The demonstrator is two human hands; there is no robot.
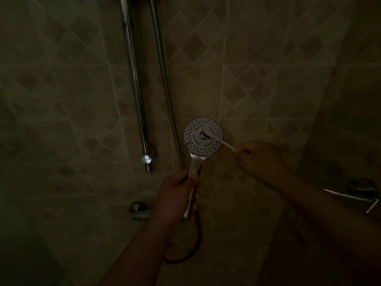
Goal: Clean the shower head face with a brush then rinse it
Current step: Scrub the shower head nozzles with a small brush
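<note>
Shower head (203, 137) was gripped by handle in left hand (177, 195), face turned up for access; toothbrush (223, 143) was pinched in right hand (261, 159), bristles at face centre, prob. scrubbing.

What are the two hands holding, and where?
The left hand grips the shower head by its handle. The right hand pinches the far end of a thin white brush, its tip on the face.

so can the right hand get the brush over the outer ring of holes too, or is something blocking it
Probably yes. The right hand holds the brush with its tip at the centre of the shower head face, which is turned up and uncovered; the left hand grips only the handle, well below it.
</note>
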